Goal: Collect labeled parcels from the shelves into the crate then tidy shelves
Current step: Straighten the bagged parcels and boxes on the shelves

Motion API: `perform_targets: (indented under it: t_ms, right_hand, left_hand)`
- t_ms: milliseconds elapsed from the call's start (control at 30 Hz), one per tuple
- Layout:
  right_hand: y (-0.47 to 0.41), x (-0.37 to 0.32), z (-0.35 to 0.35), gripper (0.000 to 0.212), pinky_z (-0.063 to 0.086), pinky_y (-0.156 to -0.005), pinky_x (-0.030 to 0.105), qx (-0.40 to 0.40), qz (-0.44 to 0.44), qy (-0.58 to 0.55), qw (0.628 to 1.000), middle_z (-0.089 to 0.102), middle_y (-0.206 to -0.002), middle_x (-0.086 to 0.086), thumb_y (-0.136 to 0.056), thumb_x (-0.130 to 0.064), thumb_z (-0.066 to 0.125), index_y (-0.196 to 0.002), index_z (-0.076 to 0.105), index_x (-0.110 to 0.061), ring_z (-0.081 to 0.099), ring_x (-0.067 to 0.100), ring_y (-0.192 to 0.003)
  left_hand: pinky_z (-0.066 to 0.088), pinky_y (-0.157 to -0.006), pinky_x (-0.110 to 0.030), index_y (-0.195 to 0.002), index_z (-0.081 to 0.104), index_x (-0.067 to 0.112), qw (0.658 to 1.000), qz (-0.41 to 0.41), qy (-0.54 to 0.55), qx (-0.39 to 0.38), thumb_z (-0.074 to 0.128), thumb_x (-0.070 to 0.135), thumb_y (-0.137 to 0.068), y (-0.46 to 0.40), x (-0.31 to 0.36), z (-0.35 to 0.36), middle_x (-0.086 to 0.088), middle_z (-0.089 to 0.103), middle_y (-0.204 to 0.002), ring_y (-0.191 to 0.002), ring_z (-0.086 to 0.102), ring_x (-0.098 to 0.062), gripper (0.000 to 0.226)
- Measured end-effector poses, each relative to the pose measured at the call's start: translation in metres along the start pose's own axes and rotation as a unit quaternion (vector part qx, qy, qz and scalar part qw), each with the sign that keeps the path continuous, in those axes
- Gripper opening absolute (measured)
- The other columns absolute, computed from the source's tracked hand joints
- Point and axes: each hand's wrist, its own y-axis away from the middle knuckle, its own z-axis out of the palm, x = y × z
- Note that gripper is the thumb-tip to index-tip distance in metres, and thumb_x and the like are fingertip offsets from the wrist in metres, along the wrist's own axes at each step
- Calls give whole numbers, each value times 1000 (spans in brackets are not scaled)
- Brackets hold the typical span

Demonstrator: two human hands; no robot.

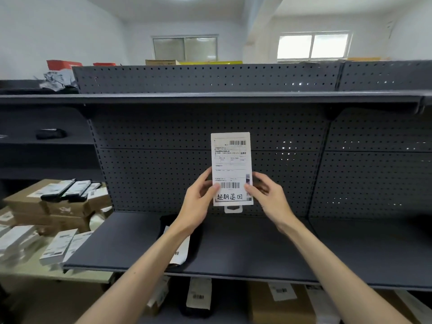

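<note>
A flat white labeled parcel (232, 168) is held upright in front of the pegboard back (163, 174), above the grey shelf (245, 249). The left hand (198, 202) pinches its lower left edge, thumb across the barcode; the right hand (268, 197) pinches the lower right edge, fingers curled behind. Below the left wrist a dark parcel (187, 249) lies on the shelf. No crate is in view. To do the step well, I would keep both pinches low and firm, read the label, then carry it flat toward the crate.
</note>
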Motion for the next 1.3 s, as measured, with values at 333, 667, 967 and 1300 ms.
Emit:
perform_targets:
  t_ms: [333, 667, 967, 1300]
  right_hand:
    - [-15, 4, -65, 36, 43, -97, 27, 57, 63, 285, 955, 65, -123, -8, -103, -40, 45, -126, 63, -20, 57, 9, -115]
    - [52, -29, -203, 41, 47, -84, 40, 91, 223, 640, 729, 63, -116, 12, -102, -46, 39, -113, 61, -12, 59, 33, -110]
    - [193, -95, -275, 50, 47, -81, 40, 190, 402, 683, 580, 65, -119, 11, -100, -53, 34, -112, 62, -14, 60, 31, -110]
    - [308, -132, -340, 47, 44, -67, 34, 294, 532, 603, 516, 66, -97, 5, -99, -53, 37, -93, 62, -14, 62, 25, -87]
  left_hand:
    - [53, -96, -21, -147, 46, 25, 996, 3, 52, -66, 58, 17, -101, -50, -9, 23, 9, 69, -125, -116, 64, -4, 48]
    - [46, -111, -43, -147, 48, 23, 964, 2, 129, -234, 65, 21, -97, -77, -5, 148, 12, 66, -132, -124, 60, -6, 53]
    - [60, -86, -34, -144, 53, 23, 880, 4, 231, -414, 63, 13, -98, -33, 41, 290, 9, 71, -123, -116, 66, -14, 48]
    - [59, -86, -40, -145, 50, 26, 798, 27, 271, -537, 62, 11, -98, 36, 103, 416, 6, 76, -107, -104, 72, -16, 51]
